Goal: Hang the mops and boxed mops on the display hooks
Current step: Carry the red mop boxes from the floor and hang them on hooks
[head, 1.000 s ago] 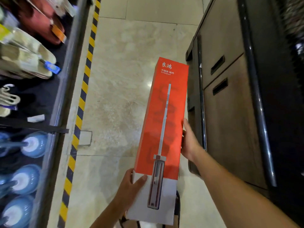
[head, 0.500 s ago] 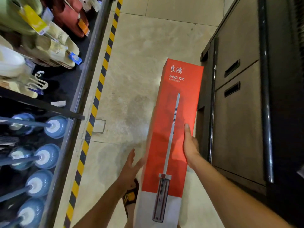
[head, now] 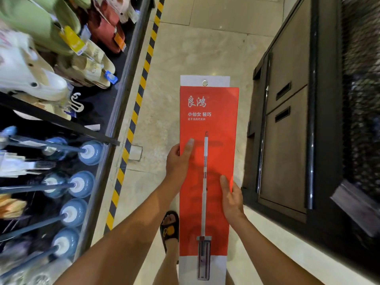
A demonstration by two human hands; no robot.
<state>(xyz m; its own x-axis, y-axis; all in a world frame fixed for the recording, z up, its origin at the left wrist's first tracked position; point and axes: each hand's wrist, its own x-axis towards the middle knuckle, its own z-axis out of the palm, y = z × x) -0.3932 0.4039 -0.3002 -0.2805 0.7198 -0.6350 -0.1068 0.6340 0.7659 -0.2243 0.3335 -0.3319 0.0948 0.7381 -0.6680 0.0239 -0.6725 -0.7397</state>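
Now turned face-up with its hang tab (head: 204, 81) showing, the boxed mop (head: 213, 112) sits clamped between left hand (head: 178, 161) and right hand (head: 232, 200).

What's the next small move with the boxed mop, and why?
Probably turn left and raise the boxed mop toward the display rack, top tab first. Both the left hand and right hand grip its long edges mid-box, and the white tab's metal eyelet is exposed at the far end, over the aisle floor, not yet near any hook.
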